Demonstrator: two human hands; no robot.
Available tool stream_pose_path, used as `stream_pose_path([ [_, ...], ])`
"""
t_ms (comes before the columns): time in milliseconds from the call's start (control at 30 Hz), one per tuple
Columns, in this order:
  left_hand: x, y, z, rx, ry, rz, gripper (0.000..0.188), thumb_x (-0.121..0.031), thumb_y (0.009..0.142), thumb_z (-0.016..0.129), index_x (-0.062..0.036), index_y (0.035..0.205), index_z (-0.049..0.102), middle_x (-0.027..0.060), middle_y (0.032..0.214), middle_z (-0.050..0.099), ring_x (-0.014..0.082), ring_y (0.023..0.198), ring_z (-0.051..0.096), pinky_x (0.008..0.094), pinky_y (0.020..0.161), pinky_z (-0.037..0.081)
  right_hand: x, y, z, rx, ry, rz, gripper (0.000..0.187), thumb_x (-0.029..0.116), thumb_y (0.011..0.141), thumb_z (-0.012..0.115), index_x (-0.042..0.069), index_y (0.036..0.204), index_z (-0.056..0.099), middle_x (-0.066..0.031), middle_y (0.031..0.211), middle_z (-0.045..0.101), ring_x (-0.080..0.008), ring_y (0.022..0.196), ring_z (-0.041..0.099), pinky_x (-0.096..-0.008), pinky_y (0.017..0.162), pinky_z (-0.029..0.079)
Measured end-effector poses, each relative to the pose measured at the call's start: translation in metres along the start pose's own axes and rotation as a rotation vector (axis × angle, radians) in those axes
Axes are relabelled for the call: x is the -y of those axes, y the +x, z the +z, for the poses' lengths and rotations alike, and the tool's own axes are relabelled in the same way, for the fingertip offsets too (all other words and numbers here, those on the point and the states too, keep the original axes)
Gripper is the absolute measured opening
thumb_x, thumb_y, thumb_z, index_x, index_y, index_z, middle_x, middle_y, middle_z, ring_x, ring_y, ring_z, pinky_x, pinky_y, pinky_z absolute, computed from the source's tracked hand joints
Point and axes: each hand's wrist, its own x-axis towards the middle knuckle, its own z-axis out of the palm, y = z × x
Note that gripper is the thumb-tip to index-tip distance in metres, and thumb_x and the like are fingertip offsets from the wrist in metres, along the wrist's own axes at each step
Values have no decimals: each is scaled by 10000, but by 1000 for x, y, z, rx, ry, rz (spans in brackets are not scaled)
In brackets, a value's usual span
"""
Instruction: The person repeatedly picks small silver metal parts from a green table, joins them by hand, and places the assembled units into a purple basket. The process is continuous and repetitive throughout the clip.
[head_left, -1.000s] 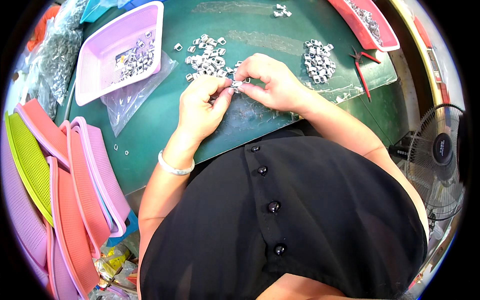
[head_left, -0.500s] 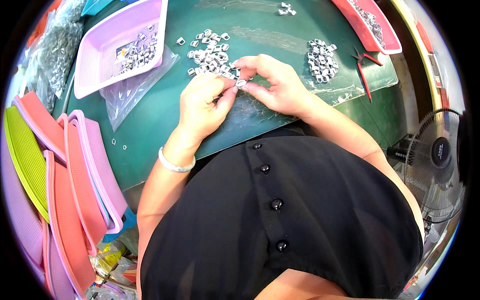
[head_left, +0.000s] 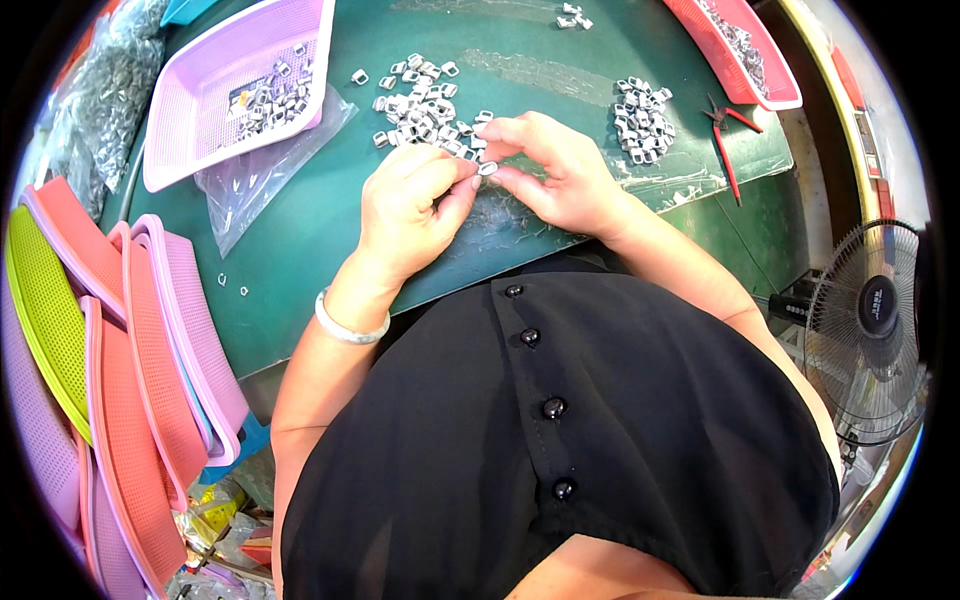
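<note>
Between the fingertips of both my hands is a small silvery metal ring (head_left: 487,169), oblong with a hollow middle. My left hand (head_left: 415,205) is closed, its thumb and forefinger pinching the ring from the left. From the right, the thumb of my right hand (head_left: 565,175) presses at the ring, and its forefinger curves over above it. Just beyond the fingertips lies a loose heap of similar metal pieces (head_left: 420,112), some partly hidden by my hands. Another pile of such pieces (head_left: 643,120) sits farther right.
A lilac basket (head_left: 170,130) holding metal pieces stands left on the green table (head_left: 540,100), above a clear plastic bag (head_left: 240,200). Red-handled pliers (head_left: 728,150) lie right, near a red basket (head_left: 690,30). Stacked baskets (head_left: 140,400) fill the left; a fan (head_left: 875,310) stands right.
The ring has tilted in my fingertips, so its hollow shows more. My right forefinger has lifted slightly away from the thumb. The view has shifted a little.
</note>
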Motion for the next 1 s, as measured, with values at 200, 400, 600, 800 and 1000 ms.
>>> stream_pose_path([
  [200,1,0,0,-12,-46,35,141,48,635,681,-20,736,609,58,673,568,198,596,535,291,550,417,0,0,1,-24,-28,-74,407,-21,691,667,45,1074,545,-73,820,618,-229,756,595,-308,652,479],
  [400,2,-1,-1,-5,-64,34,143,60,637,674,-20,735,605,57,687,580,197,608,548,286,558,422,3,2,1,-38,-58,-129,409,-27,683,669,39,1067,543,-69,808,619,-234,761,592,-319,653,482],
  [600,4,-1,-1,-10,-66,42,144,56,645,673,-25,749,616,55,698,586,194,619,555,275,566,430,4,3,2,-50,-62,-155,402,-30,673,675,33,1049,546,-68,799,618,-240,760,588,-325,649,483],
  [800,0,-5,-3,30,-217,-130,116,22,684,684,-18,779,631,42,703,590,133,596,544,244,534,426,7,7,-2,-63,-95,-239,360,-29,659,685,21,997,569,-72,796,621,-250,763,592,-331,628,491],
  [1000,0,-6,-3,42,-413,-252,79,-13,739,686,-3,804,642,27,694,581,70,568,508,202,506,400,5,4,0,-64,-32,-147,363,-12,674,682,35,1016,571,-71,809,624,-243,759,599,-326,642,493],
])
